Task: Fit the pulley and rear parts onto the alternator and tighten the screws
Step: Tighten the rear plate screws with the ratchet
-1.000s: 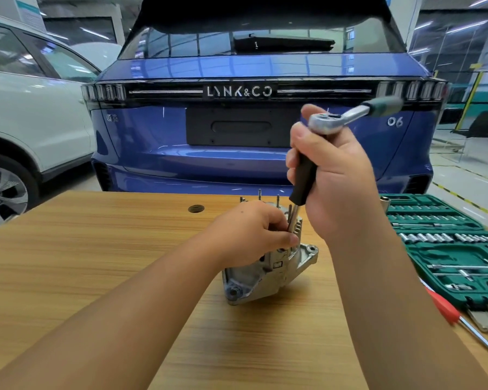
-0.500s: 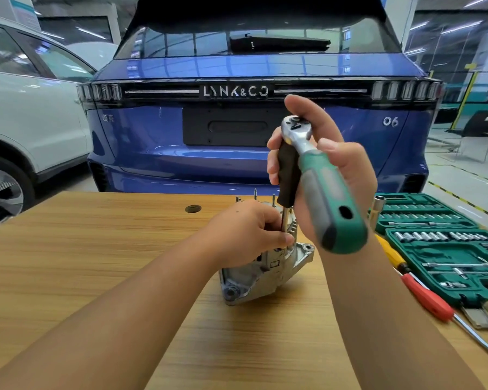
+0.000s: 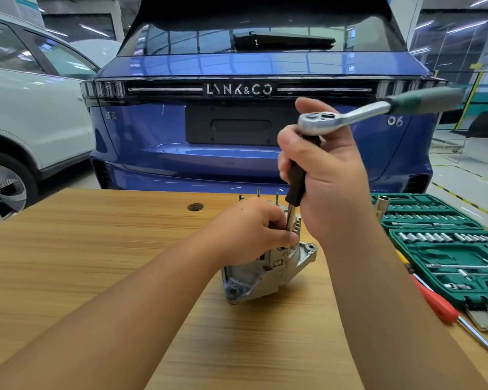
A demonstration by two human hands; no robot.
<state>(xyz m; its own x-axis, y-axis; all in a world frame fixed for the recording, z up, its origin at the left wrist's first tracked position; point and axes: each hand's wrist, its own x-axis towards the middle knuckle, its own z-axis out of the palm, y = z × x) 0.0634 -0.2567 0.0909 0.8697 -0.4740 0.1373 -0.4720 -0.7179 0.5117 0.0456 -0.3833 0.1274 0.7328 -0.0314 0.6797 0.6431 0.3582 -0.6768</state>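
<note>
Surface: a wooden table (image 3: 82, 263) with a light grain; a dark round hole (image 3: 195, 206) sits toward its far edge.
Room: a workshop hall; a blue car (image 3: 237, 122) stands tail-on just behind the table, with a white car (image 3: 26, 108) to its left.
Alternator: the alternator (image 3: 268, 271) stands on the table near the middle, its studs pointing up.
Left hand: the left hand (image 3: 248, 232) is curled over the alternator's top, its fingers pinching the metal shaft of the extension (image 3: 295, 187) where it meets the part.
Right hand: the right hand (image 3: 330, 175) is wrapped round the extension's black grip, thumb up beside the head of the ratchet (image 3: 350, 114), whose green handle points right.
Right edge: a green socket case (image 3: 445, 243) lies open; a red screwdriver (image 3: 437, 302) lies along its near side.
Open room: bare tabletop spreads left of the alternator and in front of it.
</note>
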